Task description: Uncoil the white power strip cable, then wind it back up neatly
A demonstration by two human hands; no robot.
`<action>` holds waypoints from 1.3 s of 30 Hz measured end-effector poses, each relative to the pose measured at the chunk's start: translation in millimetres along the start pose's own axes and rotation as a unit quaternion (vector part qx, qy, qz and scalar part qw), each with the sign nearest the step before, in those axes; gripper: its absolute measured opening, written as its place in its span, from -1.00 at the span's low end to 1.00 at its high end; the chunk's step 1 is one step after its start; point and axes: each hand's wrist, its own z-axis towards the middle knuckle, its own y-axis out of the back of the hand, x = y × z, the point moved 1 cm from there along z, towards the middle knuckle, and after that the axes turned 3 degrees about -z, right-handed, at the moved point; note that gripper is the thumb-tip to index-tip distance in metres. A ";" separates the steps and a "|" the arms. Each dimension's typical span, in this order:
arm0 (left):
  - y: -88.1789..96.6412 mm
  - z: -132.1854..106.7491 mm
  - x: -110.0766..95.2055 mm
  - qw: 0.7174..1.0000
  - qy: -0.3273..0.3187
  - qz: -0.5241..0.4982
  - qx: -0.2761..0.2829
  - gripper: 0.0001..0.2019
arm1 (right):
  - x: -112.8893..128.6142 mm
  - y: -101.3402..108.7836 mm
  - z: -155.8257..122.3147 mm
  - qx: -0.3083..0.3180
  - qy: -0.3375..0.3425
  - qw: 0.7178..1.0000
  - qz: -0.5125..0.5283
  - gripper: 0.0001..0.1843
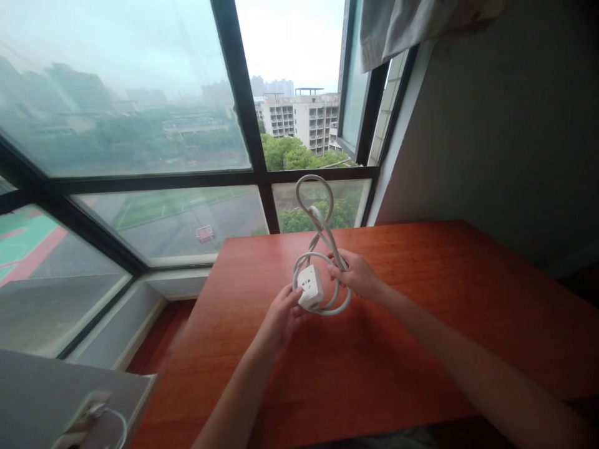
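A small white cube power socket with a thick white cable is held above the red-brown wooden table. My left hand grips the cube from below and the left. My right hand pinches the cable where its strands cross, just right of the cube. One loop of cable stands up above my hands in front of the window, and another loop curves around and under the cube.
Large dark-framed windows run along the left and far side, one pane swung open at upper right. A grey wall bounds the right. A pale surface with a white socket and cord sits at bottom left. Cloth hangs above.
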 end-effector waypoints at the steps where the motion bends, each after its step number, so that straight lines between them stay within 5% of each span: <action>1: -2.3 0.0 -0.4 1.000 -0.014 0.013 -0.011 -0.38 | 4.4 0.1 -0.3 0.003 0.008 1.000 -0.006 -0.77; 4: -13.8 0.2 -4.0 0.997 -0.064 0.051 -0.003 -0.15 | 18.2 -1.9 -1.4 0.038 0.039 0.999 0.002 -0.71; 7: -25.7 3.1 -6.9 0.988 -0.081 0.100 0.083 -0.04 | 32.6 -1.5 -2.9 0.086 0.071 0.994 0.014 -0.55; 15: -18.2 12.6 1.2 0.990 -0.033 0.009 0.137 -0.37 | 54.6 25.7 -0.4 0.090 0.186 0.970 -0.131 -0.45; 21: -5.7 12.9 -7.6 0.984 0.022 -0.131 0.120 -0.54 | 41.5 37.3 -1.8 0.070 0.236 0.939 -0.238 -0.58; 27: 19.9 2.2 -34.7 0.975 -0.051 -0.168 0.133 -0.41 | 5.4 81.1 -0.2 0.088 0.250 0.886 -0.381 -0.64; 31: 23.8 -1.5 -44.3 0.976 -0.101 -0.071 0.178 -0.27 | -14.5 103.1 11.3 0.140 0.188 0.877 -0.419 -0.70; 34: 13.9 0.1 -44.1 0.970 -0.099 0.091 0.205 -0.21 | -17.2 107.2 22.3 0.165 0.115 0.888 -0.414 -0.76; 37: 4.0 5.4 -41.4 0.946 -0.120 0.255 0.163 -0.21 | -9.7 107.9 28.3 0.118 0.062 0.900 -0.416 -0.75; 39: 0.1 10.9 -39.5 0.926 -0.192 0.308 0.099 -0.22 | -1.5 107.6 28.0 0.066 0.028 0.922 -0.381 -0.70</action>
